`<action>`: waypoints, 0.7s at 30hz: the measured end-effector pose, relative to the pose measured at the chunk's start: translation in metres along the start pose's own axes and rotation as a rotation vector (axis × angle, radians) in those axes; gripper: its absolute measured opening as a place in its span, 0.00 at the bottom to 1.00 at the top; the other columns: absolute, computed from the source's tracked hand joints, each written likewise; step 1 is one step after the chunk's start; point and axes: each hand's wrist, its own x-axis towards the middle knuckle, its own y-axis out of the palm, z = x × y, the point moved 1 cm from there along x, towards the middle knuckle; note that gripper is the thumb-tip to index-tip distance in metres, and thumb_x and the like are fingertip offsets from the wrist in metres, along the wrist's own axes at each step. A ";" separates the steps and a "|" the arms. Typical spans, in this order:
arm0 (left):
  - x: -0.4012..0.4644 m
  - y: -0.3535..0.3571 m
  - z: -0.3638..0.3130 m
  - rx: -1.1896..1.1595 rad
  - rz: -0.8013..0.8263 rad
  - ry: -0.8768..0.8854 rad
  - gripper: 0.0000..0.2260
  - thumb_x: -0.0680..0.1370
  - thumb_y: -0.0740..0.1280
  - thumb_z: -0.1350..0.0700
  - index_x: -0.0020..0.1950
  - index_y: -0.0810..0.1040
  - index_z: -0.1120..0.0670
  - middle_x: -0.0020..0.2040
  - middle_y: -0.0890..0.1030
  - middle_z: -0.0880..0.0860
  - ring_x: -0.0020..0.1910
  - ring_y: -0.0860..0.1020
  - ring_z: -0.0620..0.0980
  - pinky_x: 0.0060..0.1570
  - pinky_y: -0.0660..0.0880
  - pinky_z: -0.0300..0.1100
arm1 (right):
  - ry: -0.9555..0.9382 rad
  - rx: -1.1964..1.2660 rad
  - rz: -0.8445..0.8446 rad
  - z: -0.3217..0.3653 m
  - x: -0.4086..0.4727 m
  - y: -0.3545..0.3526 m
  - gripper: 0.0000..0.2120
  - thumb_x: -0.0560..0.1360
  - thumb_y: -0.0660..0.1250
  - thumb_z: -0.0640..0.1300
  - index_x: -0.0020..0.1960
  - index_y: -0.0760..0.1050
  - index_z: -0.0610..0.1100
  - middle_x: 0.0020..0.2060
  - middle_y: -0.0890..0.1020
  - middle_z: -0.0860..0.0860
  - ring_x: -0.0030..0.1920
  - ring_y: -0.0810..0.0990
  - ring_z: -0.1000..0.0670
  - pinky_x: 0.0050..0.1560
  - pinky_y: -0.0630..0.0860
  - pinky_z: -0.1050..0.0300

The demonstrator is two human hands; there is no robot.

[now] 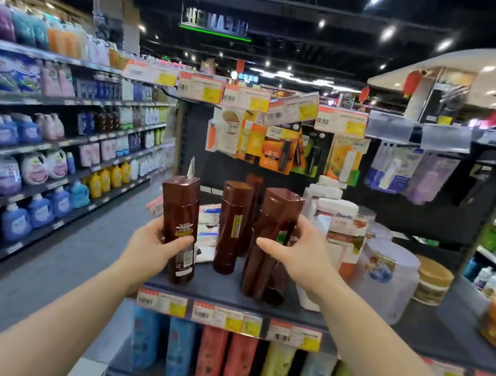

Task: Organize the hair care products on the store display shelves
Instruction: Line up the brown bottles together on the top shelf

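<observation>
While left hand (154, 243) grips brown bottle (181, 226), right hand (301, 252) (half-closed) touches another bottle (268, 242).

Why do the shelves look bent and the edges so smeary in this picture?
Head view: the wide-angle lens bows the left aisle shelves and stretches both forearms; edges blur, while the brown bottle in the left hand stays fairly sharp; ceiling lights flare, and the hanging sign reads mirrored.

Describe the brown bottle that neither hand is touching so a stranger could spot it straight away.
Find the dark end shelf above the row of blue, red and yellow bottles. Brown bottles stand at its front; the left hand grips one, the right hand another. The untouched brown bottle stands upright between them, with a narrow yellow label strip.
</observation>
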 end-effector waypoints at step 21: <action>0.068 -0.031 0.039 0.228 0.420 0.062 0.20 0.68 0.77 0.62 0.54 0.77 0.46 0.49 0.84 0.42 0.50 0.82 0.41 0.54 0.77 0.44 | 0.094 -0.131 -0.140 -0.024 0.026 0.049 0.19 0.68 0.77 0.48 0.54 0.72 0.58 0.46 0.79 0.65 0.49 0.76 0.65 0.44 0.70 0.70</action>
